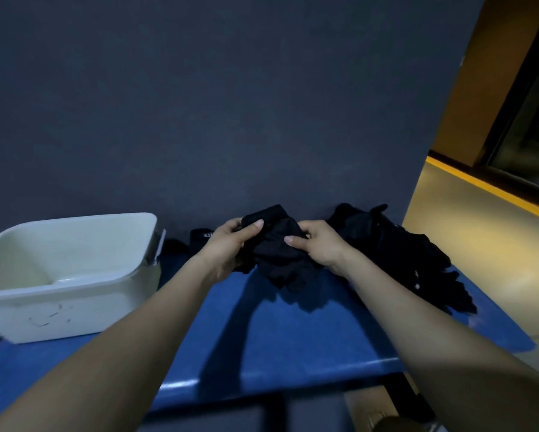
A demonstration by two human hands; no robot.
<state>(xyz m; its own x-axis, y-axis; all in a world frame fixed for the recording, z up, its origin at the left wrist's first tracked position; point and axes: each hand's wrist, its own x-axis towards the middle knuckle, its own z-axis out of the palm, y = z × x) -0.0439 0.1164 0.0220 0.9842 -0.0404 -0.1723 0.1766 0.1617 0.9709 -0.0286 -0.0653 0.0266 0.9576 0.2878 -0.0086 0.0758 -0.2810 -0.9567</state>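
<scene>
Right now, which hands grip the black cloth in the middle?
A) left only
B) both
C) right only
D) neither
B: the left hand and the right hand each pinch the black cloth from its own side, thumbs on top.

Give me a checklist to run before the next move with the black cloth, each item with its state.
1. Left hand grips the black cloth: ok.
2. Right hand grips it too: ok.
3. Cloth lies flat and smooth: not ok, bunched.
4. White tub stands open: ok.
5. Bare blue table in front of the cloth: ok.
6. Cloth apart from the black pile: cannot tell.
</scene>
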